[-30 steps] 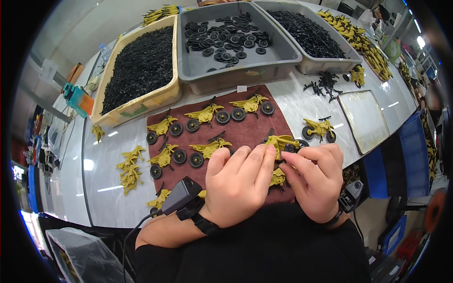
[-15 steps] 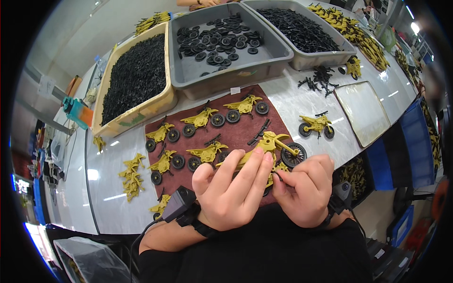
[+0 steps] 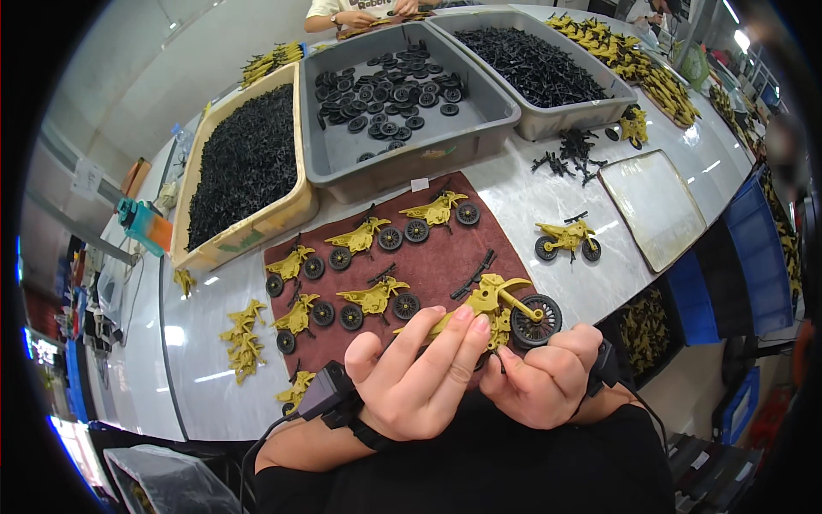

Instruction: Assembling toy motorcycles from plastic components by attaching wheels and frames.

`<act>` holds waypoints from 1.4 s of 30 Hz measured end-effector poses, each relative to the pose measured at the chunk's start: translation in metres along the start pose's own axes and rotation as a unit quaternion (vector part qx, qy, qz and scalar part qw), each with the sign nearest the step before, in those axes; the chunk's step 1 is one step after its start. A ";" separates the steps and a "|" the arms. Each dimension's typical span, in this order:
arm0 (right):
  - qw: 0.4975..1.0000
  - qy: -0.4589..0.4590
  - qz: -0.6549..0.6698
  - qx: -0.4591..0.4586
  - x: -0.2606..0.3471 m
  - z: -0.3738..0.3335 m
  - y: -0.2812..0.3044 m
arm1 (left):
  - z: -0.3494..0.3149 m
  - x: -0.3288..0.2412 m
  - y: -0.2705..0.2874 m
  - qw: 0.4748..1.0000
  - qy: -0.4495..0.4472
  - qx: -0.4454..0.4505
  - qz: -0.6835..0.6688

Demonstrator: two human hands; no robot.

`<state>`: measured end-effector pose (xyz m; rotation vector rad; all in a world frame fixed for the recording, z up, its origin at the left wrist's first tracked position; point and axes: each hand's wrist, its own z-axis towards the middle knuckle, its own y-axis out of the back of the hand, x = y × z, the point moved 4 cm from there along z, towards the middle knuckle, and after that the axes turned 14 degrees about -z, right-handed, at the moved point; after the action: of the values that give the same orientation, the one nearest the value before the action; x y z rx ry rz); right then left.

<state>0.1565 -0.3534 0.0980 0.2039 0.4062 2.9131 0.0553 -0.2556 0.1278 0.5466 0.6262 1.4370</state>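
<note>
My left hand (image 3: 415, 377) is closed around a yellow toy motorcycle (image 3: 490, 295), holding it tilted above the maroon cloth (image 3: 428, 287). A black spoked wheel (image 3: 536, 320) sits in its front fork, and black handlebars stick up beside the body. My fingers hide the rear part. Against the motorcycle's lower side, my right hand (image 3: 548, 377) pinches a small black plastic part (image 3: 503, 365) between thumb and forefinger. Whether this part is seated in the body, I cannot tell. Several similar motorcycles, such as a yellow one (image 3: 374, 295), lie on the cloth.
Behind the cloth stand a cream bin (image 3: 306, 201) of black parts, a grey bin (image 3: 402, 167) of wheels and another grey bin (image 3: 582, 118). One motorcycle (image 3: 565, 238) lies right, near a flat tray (image 3: 655, 210). Yellow bodies (image 3: 244, 343) lie left. Across the table, a person's hands (image 3: 377, 15) show.
The view has shifted a little, bringing more of the person opposite into sight. Both hands keep their grips; the right fingertips have moved slightly along the motorcycle's lower side.
</note>
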 end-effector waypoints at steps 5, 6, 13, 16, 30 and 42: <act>0.998 0.053 -0.033 0.022 0.006 0.001 -0.001 | 0.002 0.002 0.000 1.000 0.013 0.002 -0.009; 0.998 0.052 -0.035 0.020 0.006 0.002 -0.001 | 0.003 0.001 0.000 1.000 0.011 0.002 -0.010; 0.994 -0.013 0.003 0.109 0.001 0.020 -0.007 | 0.000 0.009 -0.010 0.999 0.038 -0.008 -0.011; 0.988 -0.012 -0.002 0.157 -0.003 0.027 -0.011 | -0.001 0.017 -0.017 0.994 0.074 -0.007 -0.077; 0.979 -0.064 0.058 0.184 -0.014 0.023 -0.006 | 0.006 0.020 -0.005 0.971 0.177 0.002 -0.160; 0.972 -0.136 0.134 0.134 -0.025 0.015 -0.011 | 0.008 0.023 -0.003 0.943 0.214 0.007 -0.255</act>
<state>0.1852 -0.3447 0.1066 0.7413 0.7773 3.0122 0.0639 -0.2328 0.1296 0.0589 1.0392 1.0544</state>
